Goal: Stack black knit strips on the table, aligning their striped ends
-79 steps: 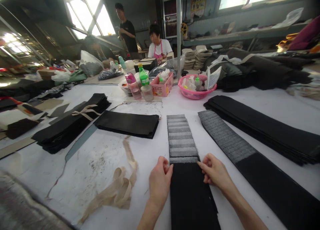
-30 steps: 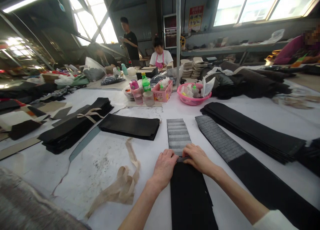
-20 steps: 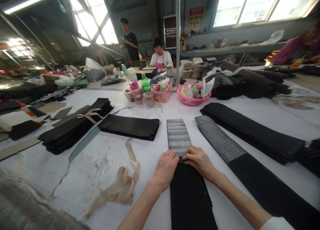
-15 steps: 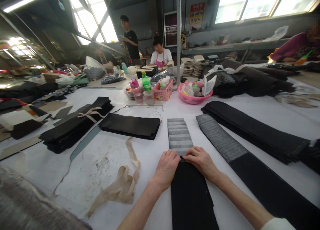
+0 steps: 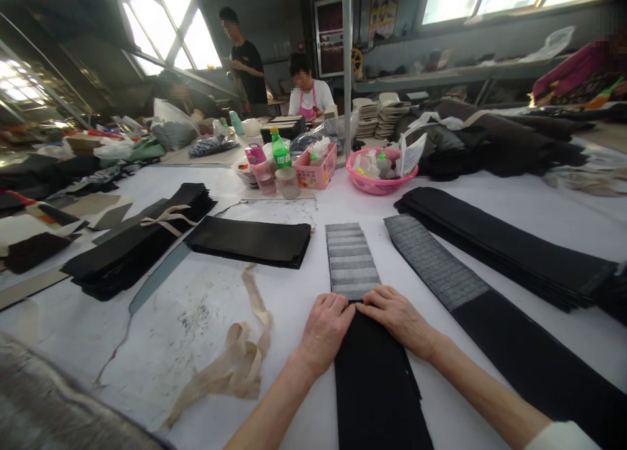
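A long black fabric strip (image 5: 379, 391) lies in front of me in the head view, its far edge meeting a pale grey striped piece (image 5: 350, 257). My left hand (image 5: 326, 332) has its fingers bent and pressed together on that edge. From the other side, my right hand (image 5: 399, 316) pinches the same edge, and the two thumbs nearly touch. What lies under the fingertips is hidden. To the right rests another black strip (image 5: 529, 358) with a grey quilted-looking end (image 5: 435, 264).
Stacked black pieces lie at left (image 5: 249, 241) and right (image 5: 504, 247). Another stack (image 5: 142, 241) is tied with pale ribbon. Loose beige ribbon (image 5: 235, 358) curls left of my arm. Beyond stand a pink basket (image 5: 382, 183), a pink box (image 5: 316, 176) and a green bottle (image 5: 281, 151). People sit and stand behind.
The view has shifted slightly. My thumbs have come closer together at the strip's edge; both hands keep to the same place on the fabric.
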{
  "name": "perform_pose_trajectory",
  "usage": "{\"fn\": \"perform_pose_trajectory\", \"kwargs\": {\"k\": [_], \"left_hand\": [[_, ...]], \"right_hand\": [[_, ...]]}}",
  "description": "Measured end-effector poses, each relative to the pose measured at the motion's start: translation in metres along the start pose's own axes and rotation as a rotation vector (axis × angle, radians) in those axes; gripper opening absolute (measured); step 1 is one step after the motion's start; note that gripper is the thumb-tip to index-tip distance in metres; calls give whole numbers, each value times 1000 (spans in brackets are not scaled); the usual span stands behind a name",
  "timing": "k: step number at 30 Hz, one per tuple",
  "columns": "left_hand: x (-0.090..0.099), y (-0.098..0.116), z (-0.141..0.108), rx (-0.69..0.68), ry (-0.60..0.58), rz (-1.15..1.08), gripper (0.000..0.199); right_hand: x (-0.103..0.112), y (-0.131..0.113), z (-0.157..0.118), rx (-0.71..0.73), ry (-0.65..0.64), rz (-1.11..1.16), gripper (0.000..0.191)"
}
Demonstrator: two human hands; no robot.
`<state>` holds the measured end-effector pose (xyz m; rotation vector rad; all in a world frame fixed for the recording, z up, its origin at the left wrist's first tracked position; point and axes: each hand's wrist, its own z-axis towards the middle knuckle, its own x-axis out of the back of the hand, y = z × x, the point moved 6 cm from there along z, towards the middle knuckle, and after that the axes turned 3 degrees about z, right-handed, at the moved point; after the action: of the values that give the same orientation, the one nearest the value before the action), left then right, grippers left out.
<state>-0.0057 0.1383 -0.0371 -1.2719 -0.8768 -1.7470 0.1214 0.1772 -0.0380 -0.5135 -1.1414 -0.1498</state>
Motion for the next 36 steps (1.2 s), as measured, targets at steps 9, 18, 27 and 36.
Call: {"fn": "perform_pose_trajectory", "kwargs": {"k": [9, 18, 27, 36], "left_hand": [[-2, 2, 1, -42, -9, 42, 19], [0, 3, 1, -41, -41, 49, 19], [-1, 7, 1, -65, -93, 101, 27], [0, 5, -3, -116, -60, 103, 28]], "right_hand": [[5, -1, 1, 14, -35, 3, 23], [6, 2, -2, 14, -11, -16, 20], [11, 4, -2, 29, -79, 11, 24], [10, 3, -6, 26, 2, -43, 21]]}}
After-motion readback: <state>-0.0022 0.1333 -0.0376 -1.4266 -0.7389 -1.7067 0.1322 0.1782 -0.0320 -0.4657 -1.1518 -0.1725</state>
